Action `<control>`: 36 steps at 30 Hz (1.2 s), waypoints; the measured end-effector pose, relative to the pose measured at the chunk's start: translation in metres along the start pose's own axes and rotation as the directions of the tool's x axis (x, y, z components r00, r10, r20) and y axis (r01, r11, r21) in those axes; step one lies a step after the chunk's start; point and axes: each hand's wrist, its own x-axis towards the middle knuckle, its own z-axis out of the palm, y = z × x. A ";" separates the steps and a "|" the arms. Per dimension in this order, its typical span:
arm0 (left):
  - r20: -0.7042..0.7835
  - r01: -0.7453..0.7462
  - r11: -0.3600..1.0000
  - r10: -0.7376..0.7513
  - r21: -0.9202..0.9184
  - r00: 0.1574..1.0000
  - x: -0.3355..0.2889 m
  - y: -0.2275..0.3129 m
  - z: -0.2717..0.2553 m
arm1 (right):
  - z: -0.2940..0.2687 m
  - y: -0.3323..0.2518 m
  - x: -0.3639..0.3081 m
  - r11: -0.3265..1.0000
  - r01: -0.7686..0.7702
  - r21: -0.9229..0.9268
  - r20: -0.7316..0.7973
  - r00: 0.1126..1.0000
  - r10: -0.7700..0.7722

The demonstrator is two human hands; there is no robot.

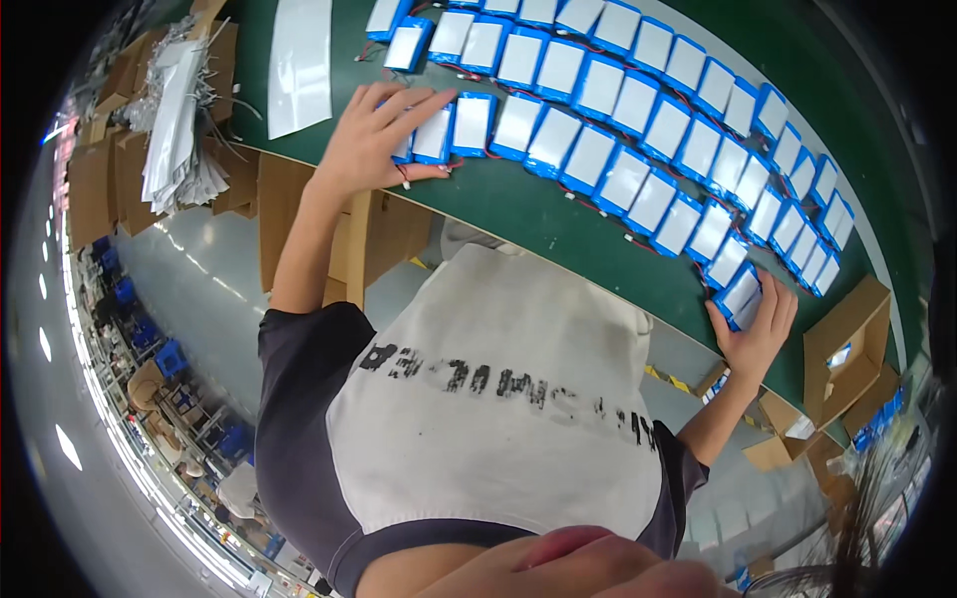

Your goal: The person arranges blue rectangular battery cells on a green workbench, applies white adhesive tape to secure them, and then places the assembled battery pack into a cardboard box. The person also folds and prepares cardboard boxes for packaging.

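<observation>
Flat battery packs in blue wrap with white faces lie in several curved rows on the green table [558,224]. Thin red and black leads with small white connectors stick out between them. At the left end of the nearest row, my left hand [371,140] spans a battery pack [432,138], thumb along its near edge and fingers over the far edge; another pack beside it is mostly hidden under the palm. My right hand [755,329] grips the battery packs [739,297] at the row's right end, with thumb and fingers on opposite sides.
A white sheet [301,65] lies at the table's far left. Beyond the left edge, a cardboard box [95,189] stands near a bundle of white strips [174,130]. An open carton [847,349] sits by the right edge. The table's near edge runs in front of my apron [498,389].
</observation>
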 end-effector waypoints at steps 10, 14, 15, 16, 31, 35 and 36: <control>-0.411 0.212 0.958 -0.276 -0.194 0.869 -0.030 0.011 0.008 | 0.027 -0.091 0.014 -0.188 0.131 0.973 0.100 0.496 0.862; -0.569 -0.070 0.979 -0.051 -0.189 0.820 0.050 0.079 0.001 | 0.024 -0.124 0.063 -0.923 0.100 0.371 0.449 0.851 0.273; -0.573 -0.140 0.968 -0.004 -0.206 0.820 0.075 0.109 0.000 | 0.031 -0.126 0.072 -0.946 0.004 0.325 0.509 0.842 0.179; -0.552 -0.284 0.927 0.107 -0.246 0.827 0.099 0.131 0.000 | 0.033 -0.131 0.078 -0.956 -0.104 0.273 0.569 0.819 0.074; -0.592 -0.620 0.762 0.415 -0.189 0.691 0.179 0.165 -0.027 | -0.042 -0.021 0.043 -0.753 0.330 0.569 0.211 0.827 0.522; -0.450 -0.064 0.995 0.022 -0.078 0.893 0.113 0.052 -0.027 | -0.105 0.051 0.018 0.142 0.209 0.968 -0.200 0.290 0.936; -0.418 0.027 0.997 -0.054 -0.070 0.907 0.096 0.024 -0.023 | -0.111 0.074 0.008 0.279 0.095 0.956 -0.294 0.230 0.928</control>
